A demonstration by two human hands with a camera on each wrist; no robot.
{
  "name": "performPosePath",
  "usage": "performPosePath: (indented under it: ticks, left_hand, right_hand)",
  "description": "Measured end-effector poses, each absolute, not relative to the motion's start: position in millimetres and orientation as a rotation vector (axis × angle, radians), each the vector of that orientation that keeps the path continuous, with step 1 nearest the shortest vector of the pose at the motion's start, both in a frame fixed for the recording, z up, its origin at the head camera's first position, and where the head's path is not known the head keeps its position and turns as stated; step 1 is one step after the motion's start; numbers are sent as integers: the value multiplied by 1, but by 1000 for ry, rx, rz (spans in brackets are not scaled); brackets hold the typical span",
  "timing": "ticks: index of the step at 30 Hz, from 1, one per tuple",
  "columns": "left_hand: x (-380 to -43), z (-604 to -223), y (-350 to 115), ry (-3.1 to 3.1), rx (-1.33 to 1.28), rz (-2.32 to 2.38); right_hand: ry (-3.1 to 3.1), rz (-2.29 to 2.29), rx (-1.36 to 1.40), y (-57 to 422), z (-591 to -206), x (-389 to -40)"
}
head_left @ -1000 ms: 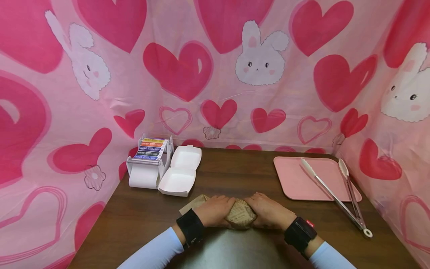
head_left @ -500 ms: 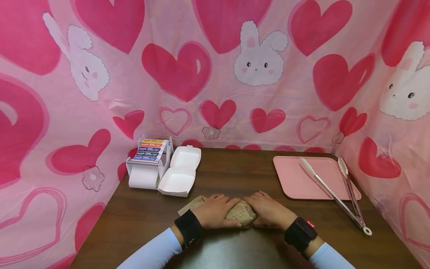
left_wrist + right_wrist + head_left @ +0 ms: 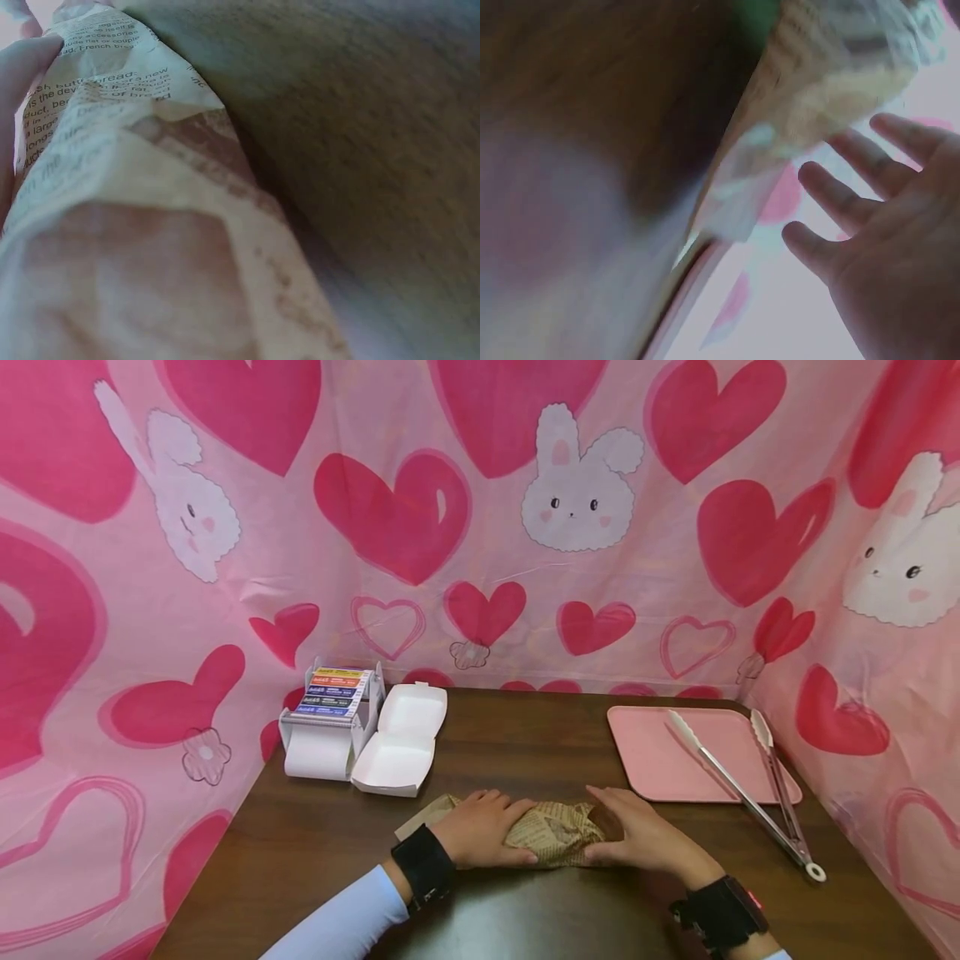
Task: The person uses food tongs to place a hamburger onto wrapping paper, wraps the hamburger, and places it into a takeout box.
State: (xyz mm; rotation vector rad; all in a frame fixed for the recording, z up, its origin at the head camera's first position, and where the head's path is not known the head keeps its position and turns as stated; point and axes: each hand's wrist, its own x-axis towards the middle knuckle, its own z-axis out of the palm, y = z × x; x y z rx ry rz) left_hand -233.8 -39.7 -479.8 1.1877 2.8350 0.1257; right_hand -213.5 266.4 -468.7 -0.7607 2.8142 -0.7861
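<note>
A bundle (image 3: 551, 835) wrapped in brown newsprint-patterned paper lies at the front middle of the table; what is inside is hidden. My left hand (image 3: 480, 828) holds its left part, thumb on the near side and fingers over the far side. Beyond that hand a flap of paper (image 3: 427, 818) sticks out to the left. In the left wrist view the printed paper (image 3: 112, 142) fills the near left. My right hand (image 3: 645, 835) is at the bundle's right end with thumb and fingers spread apart. The right wrist view shows its fingers extended beside the loose paper end (image 3: 802, 112).
An open white clamshell box (image 3: 397, 743) stands at the back left, beside a dispenser (image 3: 326, 718) with colourful labels and a white roll. At the right, metal tongs (image 3: 750, 793) lie across a pink tray (image 3: 645, 760). A pink heart-patterned sheet (image 3: 487, 527) surrounds the table.
My right hand has loosened from the bundle, moved to the right and spread its fingers. More of the paper's right end now shows. The left hand has stayed on the bundle.
</note>
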Motion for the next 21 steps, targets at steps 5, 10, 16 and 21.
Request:
performPosePath:
  ticks: [5,10,16,21]
  left_hand:
    - [-234,-479,-40,2823,1177,138]
    - [-234,-479,-41,2821,1175,137]
    - [-233,-479,-41,2822,1167,142]
    - [-233,-479,-41,2820,1170,140]
  right_hand:
    - [2910,-872,-515,289,-467,-199]
    - [3011,-836,-227,303,-474,-189]
    - [2946,-831,-9,310,-479,-186]
    - [2928,-824,44,310,-483,-186]
